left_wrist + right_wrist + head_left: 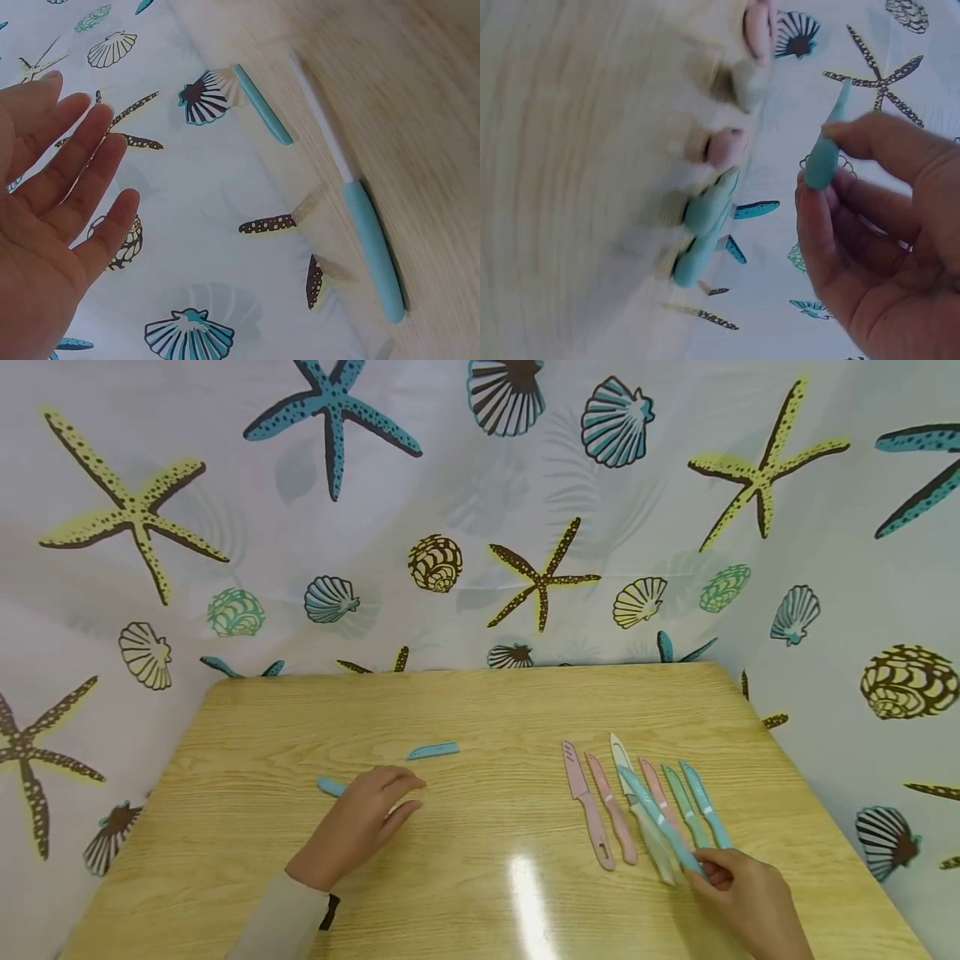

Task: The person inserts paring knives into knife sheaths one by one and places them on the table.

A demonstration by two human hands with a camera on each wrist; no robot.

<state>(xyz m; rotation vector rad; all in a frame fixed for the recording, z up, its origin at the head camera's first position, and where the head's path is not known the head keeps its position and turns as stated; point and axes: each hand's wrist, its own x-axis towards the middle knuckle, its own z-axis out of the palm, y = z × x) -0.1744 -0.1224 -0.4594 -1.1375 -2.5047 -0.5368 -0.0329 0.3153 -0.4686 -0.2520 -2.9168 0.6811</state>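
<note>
My right hand point(746, 893) pinches the handle end of a blue sheathed knife point(656, 814), whose tip points up and to the left across a white knife point(652, 843). In the right wrist view, thumb and fingertips hold the butt of its blue handle point(823, 161). My left hand point(367, 814) holds nothing, its fingers loosely bent over the table. Beneath it lies a knife with a blue handle point(373, 251) and a bare pale blade point(326, 120); the hand hides most of it in the head view. A loose blue blade sheath point(432, 750) lies just beyond.
Left of the white knife lie a large pink knife point(588, 810) and a smaller pink knife point(613, 810). To its right are another pink knife point(654, 777), a green knife point(684, 806) and a blue knife point(707, 802). A shell-patterned cloth point(480, 510) hangs behind the wooden table point(450, 877).
</note>
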